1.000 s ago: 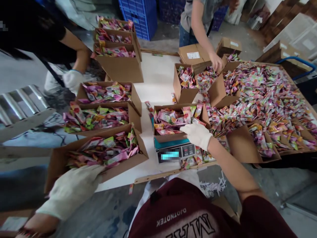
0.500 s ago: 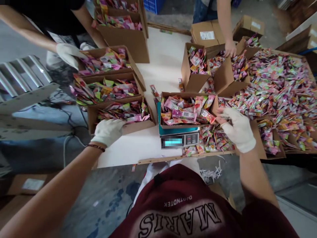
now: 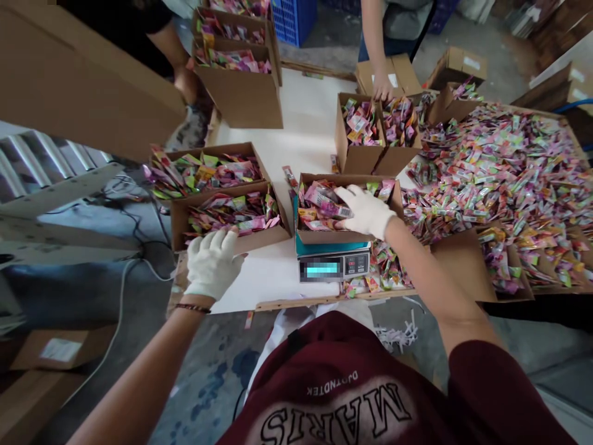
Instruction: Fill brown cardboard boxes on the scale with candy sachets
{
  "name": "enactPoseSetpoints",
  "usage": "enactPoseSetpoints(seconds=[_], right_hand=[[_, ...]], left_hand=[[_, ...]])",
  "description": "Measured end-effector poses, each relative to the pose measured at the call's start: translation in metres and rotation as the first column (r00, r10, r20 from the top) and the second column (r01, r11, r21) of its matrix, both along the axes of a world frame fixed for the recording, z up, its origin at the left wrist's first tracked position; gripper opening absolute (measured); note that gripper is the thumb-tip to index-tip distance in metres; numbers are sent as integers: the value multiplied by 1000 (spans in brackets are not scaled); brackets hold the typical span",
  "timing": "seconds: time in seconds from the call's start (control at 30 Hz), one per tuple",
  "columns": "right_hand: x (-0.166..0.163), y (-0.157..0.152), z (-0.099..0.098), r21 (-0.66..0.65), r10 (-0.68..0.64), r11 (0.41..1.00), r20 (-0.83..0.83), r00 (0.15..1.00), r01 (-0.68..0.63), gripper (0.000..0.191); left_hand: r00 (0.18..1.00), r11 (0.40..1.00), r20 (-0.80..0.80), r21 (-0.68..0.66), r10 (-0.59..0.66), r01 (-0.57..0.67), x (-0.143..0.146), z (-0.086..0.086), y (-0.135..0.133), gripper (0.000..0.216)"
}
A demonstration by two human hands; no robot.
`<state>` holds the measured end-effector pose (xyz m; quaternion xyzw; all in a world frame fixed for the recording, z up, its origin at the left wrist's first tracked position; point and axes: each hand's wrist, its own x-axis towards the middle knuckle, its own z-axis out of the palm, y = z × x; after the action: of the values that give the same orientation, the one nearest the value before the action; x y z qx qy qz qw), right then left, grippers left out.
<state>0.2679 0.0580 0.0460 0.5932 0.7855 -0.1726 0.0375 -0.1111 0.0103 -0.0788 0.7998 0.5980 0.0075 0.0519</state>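
My left hand [image 3: 210, 261], in a white glove, rests with fingers spread flat on the near wall of a full cardboard box [image 3: 259, 237] of colourful sachets. My right hand [image 3: 365, 210], also gloved, lies inside the box [image 3: 343, 235] that stands on a teal digital scale [image 3: 332, 262]. Its fingers press down on the pink and yellow sachets [image 3: 319, 201] there; whether it grips one I cannot make out.
A big heap of loose sachets [image 3: 500, 167] covers the table's right side. More filled boxes [image 3: 204, 167] stand to the left and at the back. One person lifts a large carton [image 3: 83, 80] at top left. Another person's hand [image 3: 382, 89] reaches into boxes at the back. A roller conveyor [image 3: 50, 167] is on the left.
My right hand moved left from the loose sachets beside the scale into the box on it. My left hand slid to the near box's front edge. A carton rose at top left.
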Motion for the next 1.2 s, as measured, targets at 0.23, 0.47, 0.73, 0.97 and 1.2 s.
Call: enactPoseSetpoints(seconds=[0.23, 0.47, 0.73, 0.97, 1.2], right_hand=[[4, 21, -2, 64, 39, 998, -142, 989, -30, 37], [99, -53, 84, 382, -239, 820, -449, 861, 427, 29], [175, -85, 76, 562, -464, 719, -49, 885, 408, 69], [38, -25, 13, -30, 74, 997, 10, 997, -73, 59], [8, 17, -12, -24, 99, 995, 97, 990, -97, 34]], left_hand=[[973, 991, -230, -134, -33, 2, -25, -12, 46, 46], [960, 988, -276, -129, 48, -86, -67, -3, 56, 47], [966, 952, -249, -272, 70, -139, -40, -14, 76, 48], [961, 934, -254, -302, 112, -189, -36, -11, 80, 52], [960, 935, -253, -297, 118, -193, -33, -6, 77, 47]])
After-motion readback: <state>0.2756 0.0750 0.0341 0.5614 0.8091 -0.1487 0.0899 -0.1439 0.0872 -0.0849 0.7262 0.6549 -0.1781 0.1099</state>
